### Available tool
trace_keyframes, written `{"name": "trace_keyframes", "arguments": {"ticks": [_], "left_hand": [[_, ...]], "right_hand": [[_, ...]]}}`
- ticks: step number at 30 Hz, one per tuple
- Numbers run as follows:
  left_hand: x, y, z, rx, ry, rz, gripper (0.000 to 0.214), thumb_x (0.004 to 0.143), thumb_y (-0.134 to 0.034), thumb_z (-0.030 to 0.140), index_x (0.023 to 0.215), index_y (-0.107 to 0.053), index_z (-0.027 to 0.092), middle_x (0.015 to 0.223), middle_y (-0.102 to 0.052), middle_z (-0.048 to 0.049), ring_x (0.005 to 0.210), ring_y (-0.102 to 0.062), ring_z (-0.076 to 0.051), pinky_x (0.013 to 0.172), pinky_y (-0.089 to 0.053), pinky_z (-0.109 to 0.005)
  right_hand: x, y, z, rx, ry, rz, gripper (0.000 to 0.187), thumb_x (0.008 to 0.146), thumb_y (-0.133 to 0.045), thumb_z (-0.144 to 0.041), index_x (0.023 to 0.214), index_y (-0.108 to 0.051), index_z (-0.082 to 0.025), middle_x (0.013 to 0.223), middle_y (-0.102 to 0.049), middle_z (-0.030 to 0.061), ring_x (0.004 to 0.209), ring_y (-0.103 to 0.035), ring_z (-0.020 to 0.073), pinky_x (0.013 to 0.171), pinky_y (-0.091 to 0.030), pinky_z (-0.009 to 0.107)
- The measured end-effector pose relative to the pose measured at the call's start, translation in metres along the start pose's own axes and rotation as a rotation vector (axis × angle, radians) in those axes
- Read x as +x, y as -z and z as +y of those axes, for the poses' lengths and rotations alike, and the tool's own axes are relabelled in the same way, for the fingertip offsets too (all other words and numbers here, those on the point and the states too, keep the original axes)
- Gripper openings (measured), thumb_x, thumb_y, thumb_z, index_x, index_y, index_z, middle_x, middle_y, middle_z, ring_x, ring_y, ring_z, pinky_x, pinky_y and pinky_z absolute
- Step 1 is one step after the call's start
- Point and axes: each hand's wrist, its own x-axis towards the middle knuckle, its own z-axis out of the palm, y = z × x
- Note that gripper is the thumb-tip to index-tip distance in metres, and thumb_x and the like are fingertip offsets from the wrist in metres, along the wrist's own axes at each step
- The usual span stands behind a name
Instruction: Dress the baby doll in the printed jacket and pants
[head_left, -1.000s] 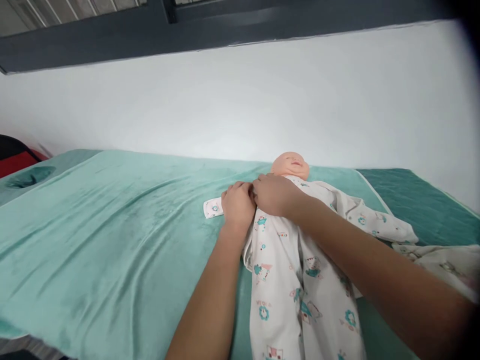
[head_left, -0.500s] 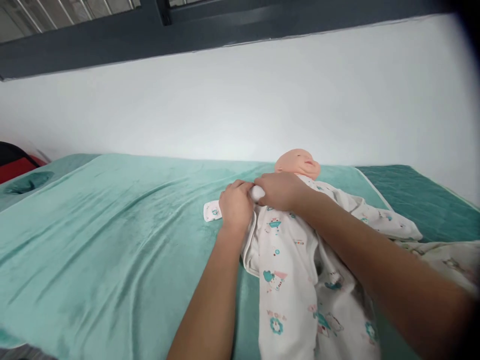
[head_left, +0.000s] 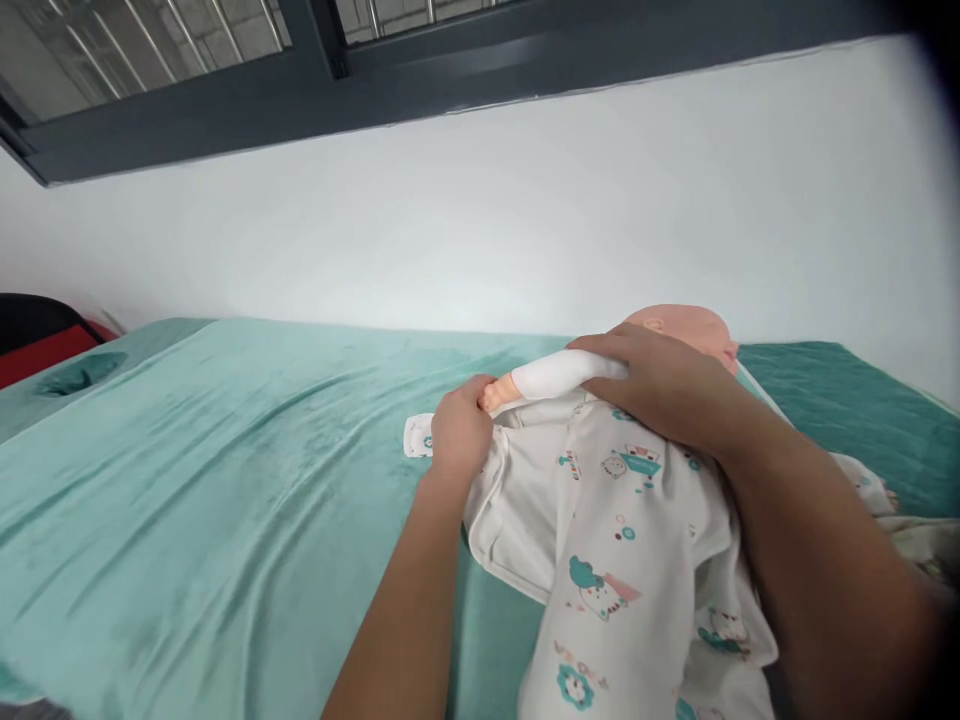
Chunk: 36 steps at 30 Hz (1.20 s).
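Observation:
A baby doll (head_left: pixel 679 318) lies with its head turned to the right and a printed white baby outfit (head_left: pixel 600 540) over its body. Its near arm, with a white upper part (head_left: pixel 551 375) and a flesh-coloured hand (head_left: pixel 499 392), is out of the outfit and points left. My left hand (head_left: pixel 463 425) is closed on the sleeve, whose cuff (head_left: pixel 417 436) sticks out to the left; the doll's hand touches my fingers. My right hand (head_left: pixel 652 385) grips the doll's upper arm close to the shoulder, covering part of the head.
A light green plush cover (head_left: pixel 225 480) with folds lies under the doll, beside a darker green quilted area (head_left: pixel 817 400) at the right. The white wall (head_left: pixel 450 220) rises behind, below a dark window frame (head_left: pixel 465 75). A red and black object (head_left: pixel 41 340) stands far left.
My right hand has moved right, from beside my left hand to the doll's upper arm. The doll's white arm and hand now show between my hands. The head has turned and shifted right.

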Motion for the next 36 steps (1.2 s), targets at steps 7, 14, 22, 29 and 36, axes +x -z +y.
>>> {"name": "trace_keyframes", "arguments": {"ticks": [7, 14, 22, 29, 36], "left_hand": [[-0.006, -0.010, 0.016, 0.476, -0.068, 0.107, 0.037, 0.080, -0.047, 0.006, 0.112, -0.056, 0.021, 0.112, -0.063, -0.0097, 0.107, -0.056, -0.030, 0.089, -0.043, -0.041], [-0.002, -0.031, 0.030, 0.456, -0.272, 0.020, 0.035, 0.094, -0.049, 0.029, 0.128, -0.046, 0.023, 0.119, -0.063, -0.0082, 0.110, -0.056, -0.025, 0.089, -0.041, -0.037], [0.009, -0.024, 0.018, 0.513, -0.124, 0.054, 0.024, 0.092, -0.046, 0.021, 0.112, -0.058, 0.025, 0.112, -0.067, -0.0060, 0.105, -0.060, -0.027, 0.084, -0.043, -0.039], [0.017, -0.023, 0.013, 0.454, 0.050, 0.106, 0.034, 0.089, -0.046, 0.019, 0.118, -0.060, 0.027, 0.121, -0.066, -0.0076, 0.116, -0.056, -0.030, 0.106, -0.033, -0.056], [0.017, -0.019, 0.022, -0.060, -0.010, 0.105, 0.044, 0.077, -0.053, 0.015, 0.118, -0.064, 0.026, 0.122, -0.068, -0.0022, 0.114, -0.061, -0.024, 0.111, -0.036, -0.048]], "right_hand": [[0.002, -0.015, -0.015, -0.042, 0.104, -0.008, 0.037, 0.088, -0.051, -0.027, 0.124, -0.062, -0.029, 0.114, -0.067, 0.0052, 0.100, -0.061, 0.0238, 0.076, -0.042, 0.032], [0.005, -0.030, -0.029, -0.018, 0.169, 0.012, 0.030, 0.089, -0.047, -0.023, 0.111, -0.067, -0.025, 0.109, -0.070, 0.0045, 0.096, -0.064, 0.0232, 0.071, -0.043, 0.032], [-0.012, -0.022, 0.014, 0.220, -0.081, 0.248, 0.024, 0.091, -0.049, -0.033, 0.100, -0.070, -0.028, 0.108, -0.073, 0.0005, 0.097, -0.065, 0.0230, 0.085, -0.048, 0.037], [-0.039, -0.051, 0.066, 0.217, -0.248, 0.479, 0.033, 0.088, -0.052, -0.032, 0.116, -0.065, -0.021, 0.120, -0.068, 0.0103, 0.112, -0.060, 0.0291, 0.098, -0.044, 0.046], [-0.056, -0.068, 0.069, 0.089, -0.357, 0.365, 0.039, 0.086, -0.048, -0.027, 0.122, -0.062, -0.020, 0.121, -0.068, 0.0111, 0.111, -0.058, 0.0314, 0.095, -0.041, 0.046]]}}
